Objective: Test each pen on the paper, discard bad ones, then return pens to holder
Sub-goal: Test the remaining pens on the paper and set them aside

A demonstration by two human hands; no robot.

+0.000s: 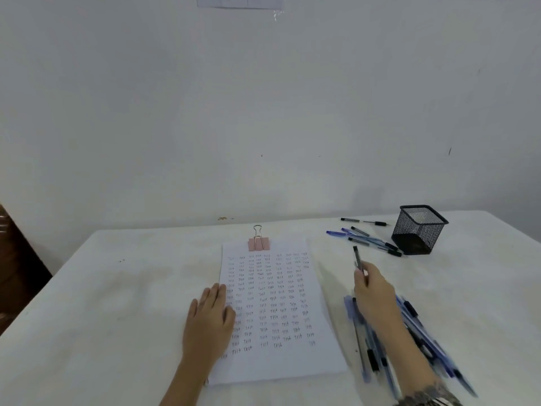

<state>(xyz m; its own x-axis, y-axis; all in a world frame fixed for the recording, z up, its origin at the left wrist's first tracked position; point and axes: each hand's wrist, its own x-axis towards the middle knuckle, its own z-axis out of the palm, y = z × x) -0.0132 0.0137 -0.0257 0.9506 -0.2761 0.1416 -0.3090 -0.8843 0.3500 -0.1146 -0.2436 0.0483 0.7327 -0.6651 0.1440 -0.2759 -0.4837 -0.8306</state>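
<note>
My left hand (209, 317) lies flat, fingers straight, on the paper's (281, 312) left edge. My right hand (373, 294) pinches one pen (357, 259), tip raised. Pen pile (409, 332) under my right forearm; loose pens (366, 237) beside the far-right mesh holder (418, 228). Pink binder clip (258, 241) at paper's far edge.

My left hand (209, 315) lies flat, palm down, fingers straight and together, pointing to 1 o'clock, with the bare forearm coming in from 7. My right hand (374, 291) reaches toward 11 from 5 o'clock, fingers curled, pinching a pen (357, 259) that sticks out toward 12. A patterned sleeve (430, 398) shows near that elbow.
</note>
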